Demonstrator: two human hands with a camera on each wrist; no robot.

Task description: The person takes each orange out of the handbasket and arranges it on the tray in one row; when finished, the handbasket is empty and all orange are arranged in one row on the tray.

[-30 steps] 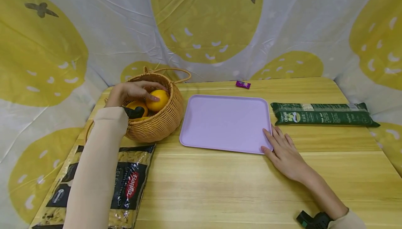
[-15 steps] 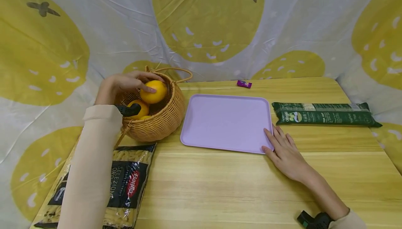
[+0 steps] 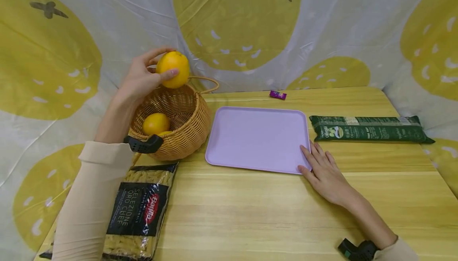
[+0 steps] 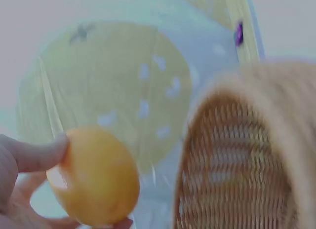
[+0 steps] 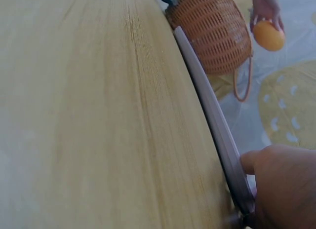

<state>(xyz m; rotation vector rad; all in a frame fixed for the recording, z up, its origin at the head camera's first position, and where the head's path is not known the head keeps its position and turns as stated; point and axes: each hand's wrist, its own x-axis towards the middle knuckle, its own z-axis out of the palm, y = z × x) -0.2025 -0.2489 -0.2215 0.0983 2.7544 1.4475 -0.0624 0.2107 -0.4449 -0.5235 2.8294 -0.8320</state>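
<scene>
In the head view my left hand (image 3: 141,76) grips an orange (image 3: 173,69), fingers curled over its back and thumb across its front. The fruit is up above the wicker basket (image 3: 182,138); the left wrist view shows the orange (image 4: 96,177) beside the basket's opening. Another orange (image 3: 156,124) lies in the basket, and a further one is mostly hidden behind its front rim. My right hand (image 3: 323,177) rests at the near right corner of a lilac tray (image 3: 257,140), fingers extended, with thumb and fingertips on its edge.
A bag of Barilla pasta (image 3: 139,209) lies at the front left, partly under my left sleeve. To the right of the tray is a long green packet (image 3: 370,129). A small purple wrapped piece (image 3: 278,95) lies near the table's back edge, before a patterned curtain.
My left hand has risen out of the basket with the orange, which now hangs above the rim. The basket's inside shows more. My right hand and the tray keep their places.
</scene>
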